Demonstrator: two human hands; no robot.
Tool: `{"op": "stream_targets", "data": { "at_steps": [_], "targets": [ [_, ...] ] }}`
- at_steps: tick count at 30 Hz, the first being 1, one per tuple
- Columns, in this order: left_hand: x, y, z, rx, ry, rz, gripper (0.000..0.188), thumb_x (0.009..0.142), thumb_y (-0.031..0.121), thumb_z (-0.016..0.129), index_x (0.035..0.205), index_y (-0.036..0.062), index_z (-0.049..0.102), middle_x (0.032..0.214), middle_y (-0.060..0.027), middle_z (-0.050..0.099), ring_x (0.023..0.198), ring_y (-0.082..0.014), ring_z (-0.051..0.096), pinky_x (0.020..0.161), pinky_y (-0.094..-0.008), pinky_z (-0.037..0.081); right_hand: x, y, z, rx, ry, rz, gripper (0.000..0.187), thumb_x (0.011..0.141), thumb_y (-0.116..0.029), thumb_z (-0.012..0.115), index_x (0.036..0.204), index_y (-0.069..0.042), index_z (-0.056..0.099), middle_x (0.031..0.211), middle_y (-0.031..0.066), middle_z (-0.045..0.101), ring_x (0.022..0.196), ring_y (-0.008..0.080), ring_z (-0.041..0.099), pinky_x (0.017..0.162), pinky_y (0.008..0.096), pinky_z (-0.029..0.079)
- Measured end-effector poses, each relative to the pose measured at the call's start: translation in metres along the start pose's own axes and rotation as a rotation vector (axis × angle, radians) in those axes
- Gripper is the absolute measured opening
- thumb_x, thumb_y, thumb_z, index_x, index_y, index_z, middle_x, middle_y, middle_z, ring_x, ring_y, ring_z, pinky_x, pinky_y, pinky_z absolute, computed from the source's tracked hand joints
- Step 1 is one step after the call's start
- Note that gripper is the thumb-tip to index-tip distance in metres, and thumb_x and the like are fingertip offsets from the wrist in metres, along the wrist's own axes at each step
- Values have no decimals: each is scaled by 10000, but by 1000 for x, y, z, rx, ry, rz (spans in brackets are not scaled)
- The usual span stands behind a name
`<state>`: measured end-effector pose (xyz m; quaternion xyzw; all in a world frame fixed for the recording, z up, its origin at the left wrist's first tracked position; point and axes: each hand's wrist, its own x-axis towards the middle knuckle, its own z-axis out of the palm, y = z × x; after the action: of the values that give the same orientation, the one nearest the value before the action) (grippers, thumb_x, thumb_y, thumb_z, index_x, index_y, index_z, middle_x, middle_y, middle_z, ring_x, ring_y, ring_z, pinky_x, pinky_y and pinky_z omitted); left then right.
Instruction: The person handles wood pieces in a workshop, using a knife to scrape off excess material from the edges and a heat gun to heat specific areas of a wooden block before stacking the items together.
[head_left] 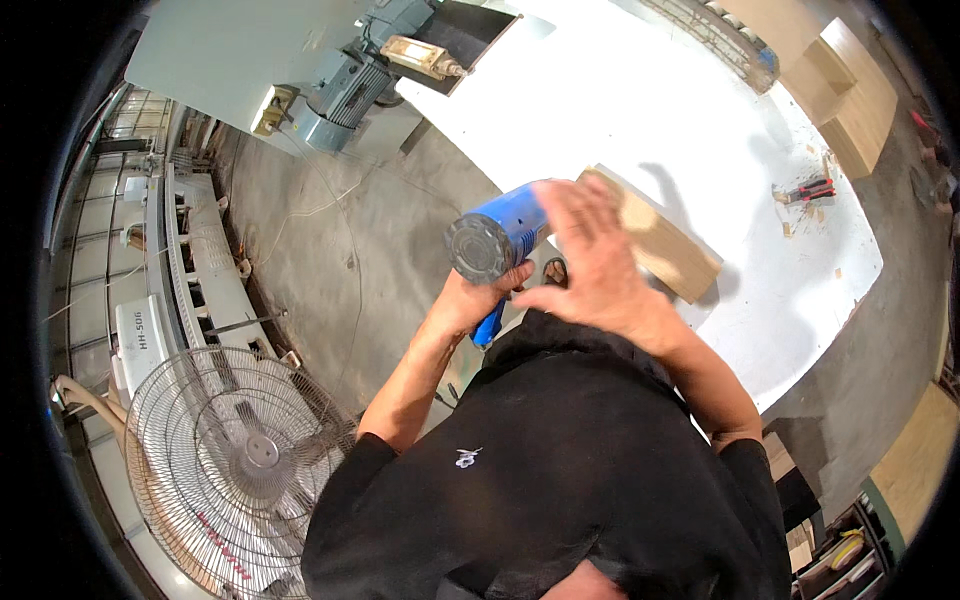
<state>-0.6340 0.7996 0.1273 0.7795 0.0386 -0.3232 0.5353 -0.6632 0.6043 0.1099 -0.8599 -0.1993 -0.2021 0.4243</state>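
Observation:
My left hand [478, 298] is wrapped round the grip of a blue gun-shaped power tool [515, 212]. The tool's round black end cap [478, 248] faces up toward me, and part of its blue handle [488, 325] shows beneath the hand. Over the tool's far end is my right hand [600, 265], slightly blurred, fingers stretched out and thumb apart. Whether it touches the tool I cannot tell; the tool's front is hidden behind it. Just beyond the right hand, a rectangular wooden block [665, 240] rests on the white tabletop [790, 320].
Red-and-black pliers [808, 191] lie among wood scraps at the table's right. A wooden box-like piece [860, 110] stands at the far right. Far left is a grey motor [345, 95] on a machine. A large wire-caged fan [240, 460] stands near left. A cable crosses the concrete floor [310, 240].

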Motion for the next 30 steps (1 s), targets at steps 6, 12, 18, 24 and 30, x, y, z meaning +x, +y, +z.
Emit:
{"op": "stream_targets", "data": {
  "at_steps": [6, 12, 18, 24, 30],
  "targets": [
    [-9, -4, 0, 113, -37, 276, 433, 793, 91, 704, 1191, 10, 555, 1135, -81, 617, 1036, -170, 565, 884, -339, 486, 23, -25, 11, 13, 91, -47, 909, 519, -399, 859, 1268, -22, 511, 1220, 129, 570, 1188, 302, 508, 1099, 483, 301],
    [-12, -18, -10, 223, -60, 370, 424, 773, 89, 707, 1169, 15, 571, 1102, -90, 630, 1026, -196, 579, 851, -363, 488, 37, -18, -4, 129, -14, -225, 729, 566, -260, 824, 1198, -2, 570, 1150, 120, 628, 1138, 259, 557, 1067, 441, 356],
    [-17, -4, -6, 403, -95, 273, 561, 717, 102, 751, 1226, 11, 535, 1194, -128, 600, 1112, -246, 561, 906, -375, 459, 35, -21, -22, 229, -273, -158, 861, 564, -240, 790, 1329, -11, 468, 1326, 173, 511, 1228, 360, 484, 1057, 481, 371],
    [-22, -19, -10, 277, -50, 367, 496, 755, 87, 721, 1208, 11, 534, 1165, -113, 592, 1087, -216, 540, 892, -366, 455, 20, -53, 19, -82, 211, -114, 677, 610, -253, 803, 1196, -20, 558, 1177, 126, 545, 1118, 300, 542, 1024, 498, 386],
    [-9, -63, -25, 570, -154, 393, 511, 728, 58, 736, 1202, 23, 550, 1146, -129, 594, 1087, -252, 552, 855, -376, 474, 52, -29, -21, 429, -576, -281, 345, 605, -99, 688, 943, -37, 656, 897, 70, 588, 930, 259, 585, 926, 458, 427]
  ]
}}
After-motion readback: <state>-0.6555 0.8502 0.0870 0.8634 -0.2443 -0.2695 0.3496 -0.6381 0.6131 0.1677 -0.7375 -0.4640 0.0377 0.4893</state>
